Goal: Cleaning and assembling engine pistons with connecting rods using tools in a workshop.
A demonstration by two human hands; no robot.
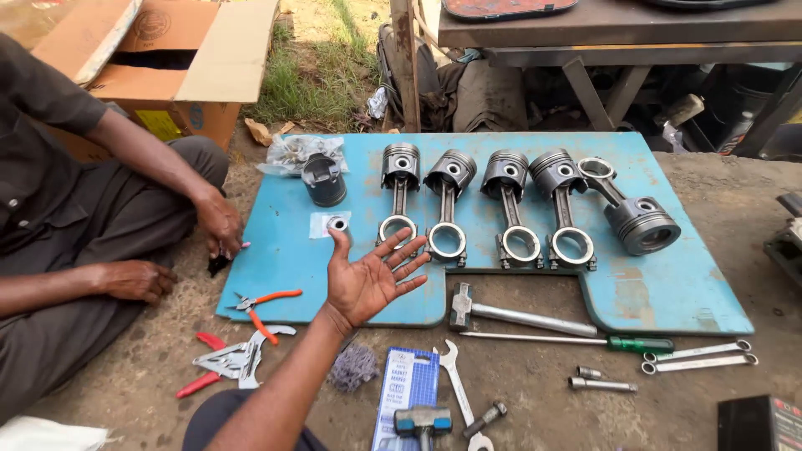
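**Open palm over the piston row**

Nearest lay a hammer and spanner. The left hand hovered palm-up, fingers spread, holding nothing, just before the pistons with connecting rods lined up on the blue board. The right hand was out of view.

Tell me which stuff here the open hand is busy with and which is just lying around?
Busy with:
left hand, open, palm up
pistons with rods in a row on the blue board
lone piston

Lying around:
hammer
screwdriver
orange pliers
spanners
cardboard box
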